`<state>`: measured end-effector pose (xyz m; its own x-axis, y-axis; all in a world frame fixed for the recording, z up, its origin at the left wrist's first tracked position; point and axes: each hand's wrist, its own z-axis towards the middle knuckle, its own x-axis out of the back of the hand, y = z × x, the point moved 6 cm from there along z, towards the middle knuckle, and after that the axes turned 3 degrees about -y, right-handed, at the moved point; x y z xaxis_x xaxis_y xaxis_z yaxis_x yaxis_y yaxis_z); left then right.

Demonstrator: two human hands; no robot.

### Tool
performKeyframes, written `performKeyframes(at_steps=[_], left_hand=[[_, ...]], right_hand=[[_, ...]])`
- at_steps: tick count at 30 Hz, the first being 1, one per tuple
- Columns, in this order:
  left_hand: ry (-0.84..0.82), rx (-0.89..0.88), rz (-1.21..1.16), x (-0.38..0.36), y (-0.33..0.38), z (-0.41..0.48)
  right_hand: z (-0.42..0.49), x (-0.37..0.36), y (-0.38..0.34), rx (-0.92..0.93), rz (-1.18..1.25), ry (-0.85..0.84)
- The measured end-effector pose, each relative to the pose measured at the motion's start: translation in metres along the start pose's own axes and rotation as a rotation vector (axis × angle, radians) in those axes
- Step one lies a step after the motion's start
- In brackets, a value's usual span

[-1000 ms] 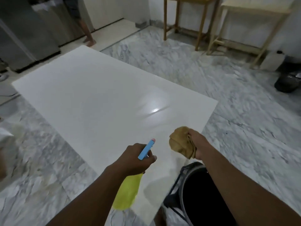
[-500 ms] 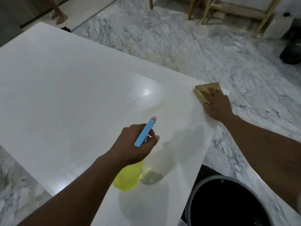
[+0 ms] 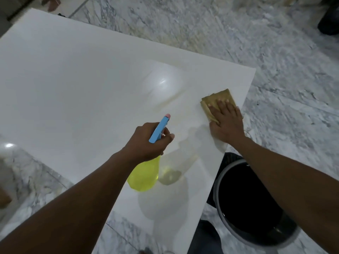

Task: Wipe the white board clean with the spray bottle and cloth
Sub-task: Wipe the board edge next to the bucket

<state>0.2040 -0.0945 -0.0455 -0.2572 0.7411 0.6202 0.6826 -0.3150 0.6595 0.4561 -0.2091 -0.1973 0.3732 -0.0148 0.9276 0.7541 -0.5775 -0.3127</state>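
Observation:
A large white board [image 3: 82,85] lies flat on the marble floor. My left hand [image 3: 148,142] grips the neck of a yellow spray bottle [image 3: 145,176] with a blue trigger head, held just above the board's near part. My right hand [image 3: 226,123] presses flat, fingers straight, on a folded tan cloth [image 3: 216,99] near the board's right edge.
A black bucket with a grey rim [image 3: 251,202] stands on the floor by the board's near right edge, under my right forearm. Grey-veined marble floor [image 3: 284,88] surrounds the board. A person's foot [image 3: 52,2] shows at the far left. A dark object [image 3: 329,24] sits far right.
My right hand went from holding the bunched cloth in the air to pressing it flat on the board, then slid it nearer along the right edge. The camera dipped lower.

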Motion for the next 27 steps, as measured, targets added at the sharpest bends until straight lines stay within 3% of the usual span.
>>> performKeyframes(at_steps=[9, 19, 23, 27], left_hand=[[-0.013, -0.122, 0.048, 0.008, -0.035, -0.08], [-0.043, -0.15, 0.075, 0.025, -0.13, -0.218], [-0.065, -0.152, 0.053, 0.026, -0.153, -0.246], [-0.081, -0.181, 0.028, 0.023, -0.16, -0.262]], right_hand=[[-0.146, -0.053, -0.082, 0.054, 0.037, -0.009], [-0.33, -0.126, -0.192, 0.051, 0.11, 0.027], [-0.371, -0.139, -0.221, 0.038, 0.206, -0.046], [-0.387, -0.118, -0.234, -0.206, 0.544, -0.123]])
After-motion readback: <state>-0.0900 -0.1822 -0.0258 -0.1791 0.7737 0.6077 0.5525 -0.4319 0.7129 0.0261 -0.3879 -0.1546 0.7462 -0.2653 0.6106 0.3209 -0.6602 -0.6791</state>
